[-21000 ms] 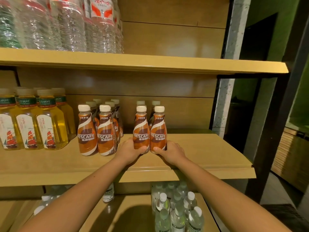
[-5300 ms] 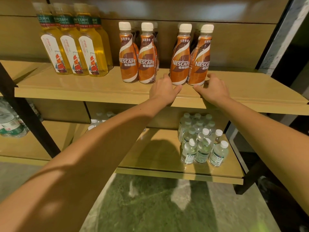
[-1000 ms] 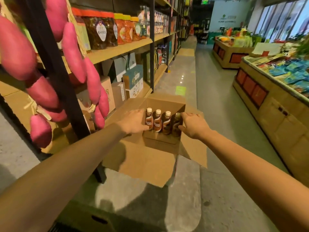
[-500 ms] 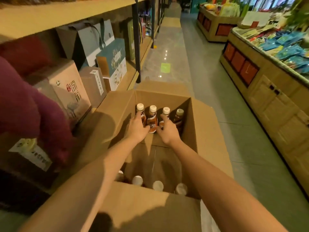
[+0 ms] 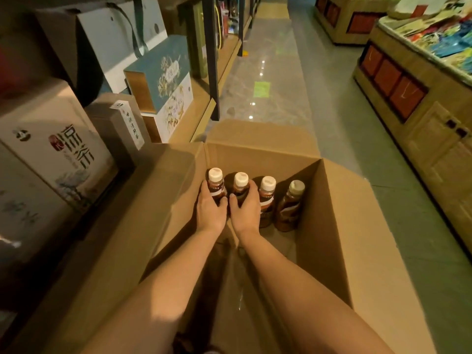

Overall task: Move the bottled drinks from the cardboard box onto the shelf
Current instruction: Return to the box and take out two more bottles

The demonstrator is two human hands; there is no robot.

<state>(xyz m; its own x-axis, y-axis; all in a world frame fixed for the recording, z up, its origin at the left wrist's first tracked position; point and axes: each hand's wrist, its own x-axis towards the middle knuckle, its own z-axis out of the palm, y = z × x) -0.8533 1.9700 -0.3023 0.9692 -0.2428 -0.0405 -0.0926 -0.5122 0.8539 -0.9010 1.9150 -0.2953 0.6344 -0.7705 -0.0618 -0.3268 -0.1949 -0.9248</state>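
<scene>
An open cardboard box (image 5: 337, 226) stands on the floor below me. Against its far wall stand several brown coffee bottles with white caps in a row. My left hand (image 5: 210, 210) grips the leftmost bottle (image 5: 215, 180). My right hand (image 5: 245, 209) grips the second bottle (image 5: 240, 185). A third bottle (image 5: 267, 198) and a fourth bottle (image 5: 290, 208) stand free to the right. Both forearms reach down into the box and hide its near floor.
Gift boxes (image 5: 51, 146) and a white paper bag (image 5: 115, 42) fill the low shelf on the left, close to the box flap. A wooden display counter (image 5: 421, 103) runs along the right. The tiled aisle floor (image 5: 270, 80) stretches ahead.
My view has dropped closer over the box. Both hands have shifted left from the middle bottles and now wrap the two leftmost ones.
</scene>
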